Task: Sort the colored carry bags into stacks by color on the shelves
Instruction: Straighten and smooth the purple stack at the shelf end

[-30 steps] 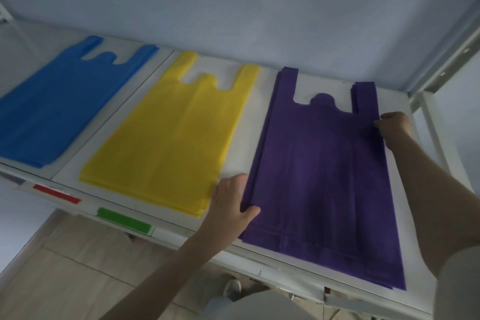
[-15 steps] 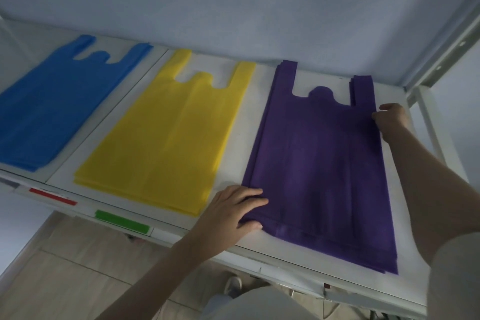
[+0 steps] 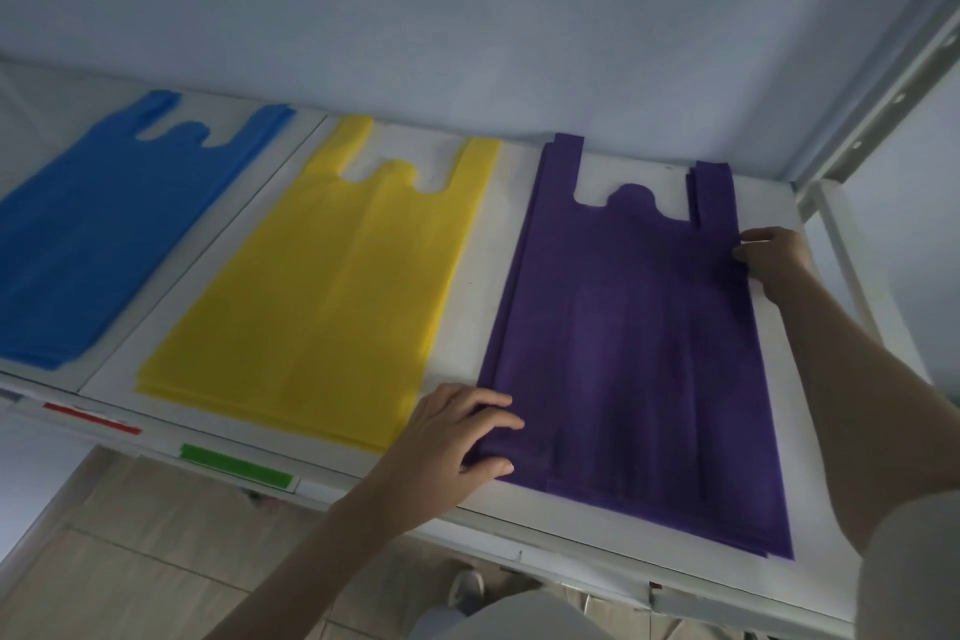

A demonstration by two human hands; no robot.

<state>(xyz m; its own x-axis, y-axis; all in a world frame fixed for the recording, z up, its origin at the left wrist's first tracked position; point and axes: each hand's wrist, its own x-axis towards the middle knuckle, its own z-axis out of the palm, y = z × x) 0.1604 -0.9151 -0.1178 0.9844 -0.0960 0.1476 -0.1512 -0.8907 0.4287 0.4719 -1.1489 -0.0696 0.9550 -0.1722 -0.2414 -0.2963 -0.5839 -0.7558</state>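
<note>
I see a white shelf running across the view, with a pale blue-grey wall right behind it. Three stacks of carry bags lie flat on it, handles toward the wall: a blue stack at the left, a yellow stack in the middle, and a purple stack at the right. The stacks are apart, with bare white board between them. A seam in the board runs between blue and yellow.

My left hand rests on the near left corner of the purple stack, fingers stretched over the top and thumb along the near edge; I cannot tell whether it pinches the layers or only presses them. My right hand is at the stack's far right edge, just below the right handle, fingers curled against the edge, though whether they grip it is unclear.

On the shelf's front lip sit a red label and a green label. A grey metal post with holes rises at the right. Below the shelf I see a beige tiled floor and one shoe.
</note>
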